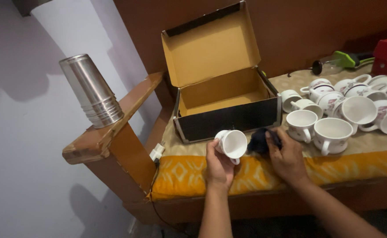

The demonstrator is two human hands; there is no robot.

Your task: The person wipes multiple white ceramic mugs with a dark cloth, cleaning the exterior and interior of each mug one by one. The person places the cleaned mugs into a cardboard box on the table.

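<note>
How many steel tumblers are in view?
1: a steel tumbler stands upside down on the wooden armrest, left of the open cardboard box. None seems hidden.

Glossy glazed ceramic cup (232,143), dark soft cloth (259,141). The box (215,75) is matt cardboard. Ridged tumbler (92,90) of brushed steel gleams on a worn, varnished wooden armrest (114,119). Woven cushion (189,174).

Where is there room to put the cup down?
The open cardboard box looks bare inside. A strip of patterned cushion lies free between the box front and the edge, left of the left hand holding the white cup. Right of the right hand with its dark cloth, cups crowd together.
</note>
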